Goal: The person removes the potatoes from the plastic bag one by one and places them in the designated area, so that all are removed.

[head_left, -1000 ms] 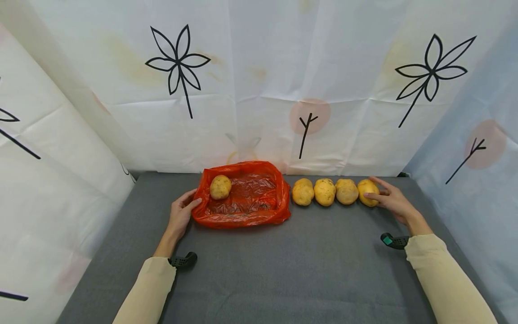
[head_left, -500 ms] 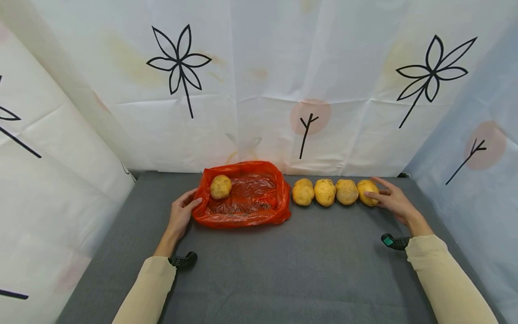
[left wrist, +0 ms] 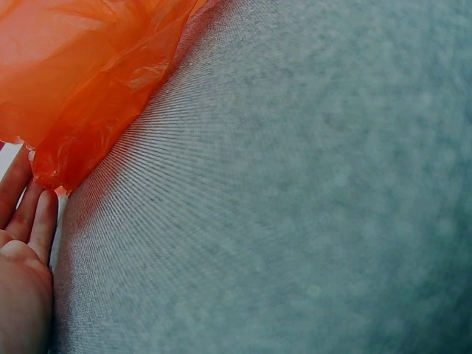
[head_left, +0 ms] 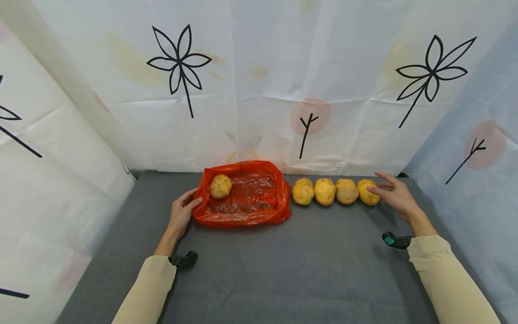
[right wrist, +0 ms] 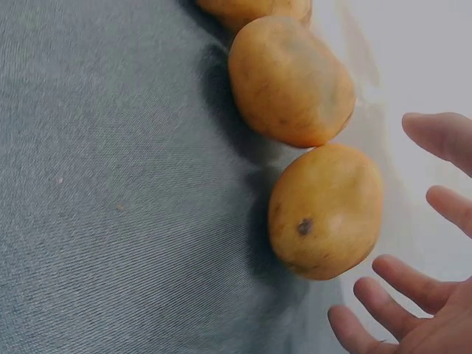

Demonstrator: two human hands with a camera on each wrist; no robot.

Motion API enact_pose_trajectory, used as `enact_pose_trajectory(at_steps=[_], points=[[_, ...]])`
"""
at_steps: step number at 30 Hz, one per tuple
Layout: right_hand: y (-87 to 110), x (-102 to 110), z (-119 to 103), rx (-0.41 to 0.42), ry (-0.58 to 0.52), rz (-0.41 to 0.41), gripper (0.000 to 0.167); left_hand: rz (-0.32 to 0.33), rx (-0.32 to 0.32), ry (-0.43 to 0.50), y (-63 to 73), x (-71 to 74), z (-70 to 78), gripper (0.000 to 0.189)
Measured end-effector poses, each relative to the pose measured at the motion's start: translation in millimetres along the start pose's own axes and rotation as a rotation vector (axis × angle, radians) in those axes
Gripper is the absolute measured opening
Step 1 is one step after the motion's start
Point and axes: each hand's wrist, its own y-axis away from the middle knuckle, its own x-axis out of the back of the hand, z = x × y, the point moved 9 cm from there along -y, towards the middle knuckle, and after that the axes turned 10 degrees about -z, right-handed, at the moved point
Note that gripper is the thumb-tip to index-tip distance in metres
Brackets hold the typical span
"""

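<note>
A red plastic bag (head_left: 243, 219) lies on the table with its mouth spread wide, and one potato (head_left: 221, 186) sits inside at its left. My left hand (head_left: 180, 215) touches the bag's left edge; in the left wrist view its fingers (left wrist: 44, 221) look fairly straight against the bag's corner. To the right of the bag stands a row of several potatoes, side by side. At the row's right end is the last potato (head_left: 368, 192). Beside it my right hand (head_left: 398, 196) hovers with fingers spread, apart from that potato (right wrist: 326, 214) in the right wrist view.
Grey cloth covers the table (head_left: 283, 270). A white patterned curtain (head_left: 259, 90) hangs right behind the bag and the potatoes. More curtain closes off the left and right sides.
My right hand has let go of the rightmost potato and drawn slightly to the right, its fingers spreading. The left hand and the bag look unmoved.
</note>
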Motion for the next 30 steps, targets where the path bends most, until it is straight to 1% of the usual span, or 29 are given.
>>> enact_pose_trajectory(at_steps=[4,7,10,14,16,23,30], points=[[3.1,3.3,-7.2,0.017,0.048,0.032,0.084,-0.003,0.000,-0.006,-0.1,0.1,0.4,0.045],[4.9,4.4,-11.9,0.026,0.068,0.038,0.084,-0.005,-0.004,-0.018,-0.9,0.6,-0.6,0.045],[7.2,4.7,-16.8,0.032,0.079,0.039,0.084,-0.004,-0.003,-0.004,-5.7,3.1,-10.4,0.045],[11.4,3.8,-25.8,0.051,0.096,0.045,0.084,0.004,0.002,0.019,-13.8,7.7,-27.7,0.046],[13.4,2.8,-31.7,0.069,0.112,0.052,0.084,0.010,-0.003,0.017,-15.5,9.0,-31.4,0.046],[20.3,-4.5,-55.0,0.140,0.119,0.069,0.084,0.024,-0.043,-0.005,-15.2,10.1,-30.6,0.046],[21.4,-14.8,-79.1,0.213,0.126,0.078,0.080,0.024,-0.044,0.000,-14.7,10.6,-30.5,0.046]])
